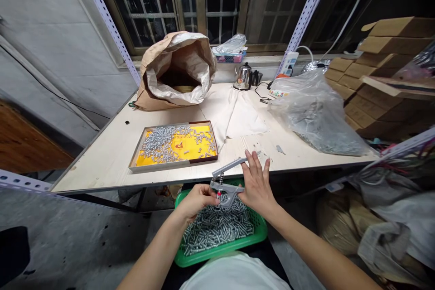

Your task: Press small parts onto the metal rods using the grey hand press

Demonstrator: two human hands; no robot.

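On the worktop [98, 161], the tray [163, 166] of pieces [159, 141] lies near the front edge, left of centre, the sack [159, 86] behind it; the kettle [243, 78] stands over by the back edge, the bag [319, 113] toward the right end. The basket [219, 249] sits below the front edge.

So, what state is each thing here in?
Grey hand tool, handles spread, in right hand
Green basket, holding many small metal pieces
Shallow tray, open, pieces scattered inside
Brown paper sack, mouth open
Kettle, upright, lid on
Clear plastic bag, slumped
Cardboard boxes, stacked
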